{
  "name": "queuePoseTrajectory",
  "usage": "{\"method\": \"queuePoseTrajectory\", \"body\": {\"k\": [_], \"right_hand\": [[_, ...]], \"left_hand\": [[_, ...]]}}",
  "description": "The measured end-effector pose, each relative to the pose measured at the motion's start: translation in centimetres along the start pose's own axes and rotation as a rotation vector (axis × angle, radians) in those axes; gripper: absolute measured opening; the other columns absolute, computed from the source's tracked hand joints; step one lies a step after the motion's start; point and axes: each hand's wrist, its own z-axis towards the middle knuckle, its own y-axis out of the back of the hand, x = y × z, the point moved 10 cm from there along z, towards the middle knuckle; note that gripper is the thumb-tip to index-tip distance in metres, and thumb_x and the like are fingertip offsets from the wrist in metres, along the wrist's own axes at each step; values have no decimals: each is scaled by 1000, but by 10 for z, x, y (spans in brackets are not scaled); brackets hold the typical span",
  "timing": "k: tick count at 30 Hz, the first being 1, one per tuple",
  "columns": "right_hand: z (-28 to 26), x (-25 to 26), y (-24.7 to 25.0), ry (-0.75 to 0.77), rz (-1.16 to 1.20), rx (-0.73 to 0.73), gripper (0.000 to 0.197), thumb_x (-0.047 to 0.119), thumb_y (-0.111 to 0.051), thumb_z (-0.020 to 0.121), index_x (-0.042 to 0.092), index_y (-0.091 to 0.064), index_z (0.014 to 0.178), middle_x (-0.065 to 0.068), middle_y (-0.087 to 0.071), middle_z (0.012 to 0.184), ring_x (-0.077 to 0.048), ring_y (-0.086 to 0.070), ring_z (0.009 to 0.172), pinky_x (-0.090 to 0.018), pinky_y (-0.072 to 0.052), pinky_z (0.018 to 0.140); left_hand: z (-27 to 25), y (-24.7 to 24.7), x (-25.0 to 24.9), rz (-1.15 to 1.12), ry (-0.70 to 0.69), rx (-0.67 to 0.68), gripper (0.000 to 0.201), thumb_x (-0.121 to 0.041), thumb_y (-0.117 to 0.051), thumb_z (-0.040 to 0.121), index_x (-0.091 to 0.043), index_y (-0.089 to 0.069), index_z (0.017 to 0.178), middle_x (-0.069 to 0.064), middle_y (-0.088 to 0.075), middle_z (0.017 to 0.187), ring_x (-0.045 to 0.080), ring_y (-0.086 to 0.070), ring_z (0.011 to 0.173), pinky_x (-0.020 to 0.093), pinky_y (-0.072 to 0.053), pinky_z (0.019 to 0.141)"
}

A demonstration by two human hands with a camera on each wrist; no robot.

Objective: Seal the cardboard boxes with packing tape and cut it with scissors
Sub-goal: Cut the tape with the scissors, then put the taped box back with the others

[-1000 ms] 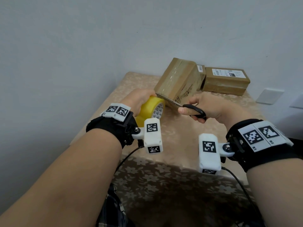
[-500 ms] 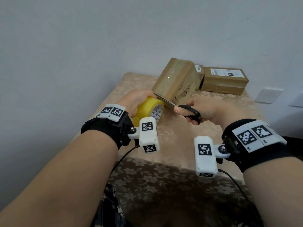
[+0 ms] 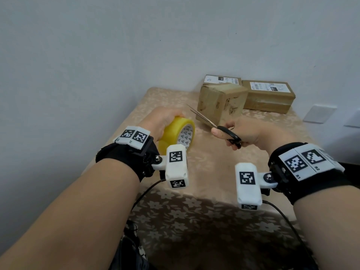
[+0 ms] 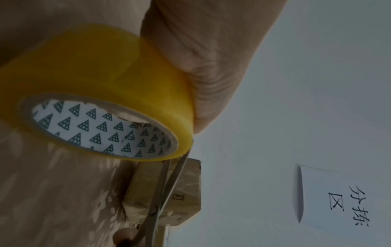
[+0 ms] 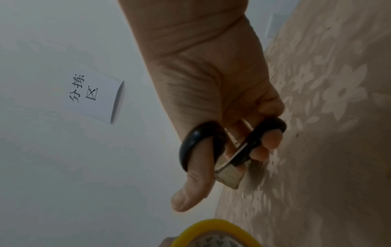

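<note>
Scissors (image 3: 218,127): my right hand (image 3: 245,134) grips the loops. Tape roll (image 3: 178,134): left hand (image 3: 161,121) clasps it. Box (image 3: 220,102): far on table (image 3: 214,164). Risk: blades, pointing leftward, could nick my left fingers.

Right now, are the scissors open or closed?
Open a little: the scissors' two blades spread apart toward the tips, the right hand in the handles.
</note>
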Motion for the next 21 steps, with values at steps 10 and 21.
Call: {"method": "queuePoseTrajectory", "body": {"k": [10,21], "right_hand": [[3,-48,1,-198,-605,41,60,29,-67,87,9,-45,139,-9,-50,137,-27,-51,120,-34,-42,97],[0,46,-10,246,290,-204,33,31,-61,93,1,-71,104,-14,-70,88,-17,-67,75,-22,-57,70]], "left_hand": [[-8,-3,-27,139,-310,39,25,-18,-78,71,-20,-63,91,5,-68,100,21,-63,91,34,-53,79],[-25,-28,-63,119,-658,122,18,-5,-64,84,-22,-58,82,-1,-64,75,7,-60,69,22,-49,71]]}}
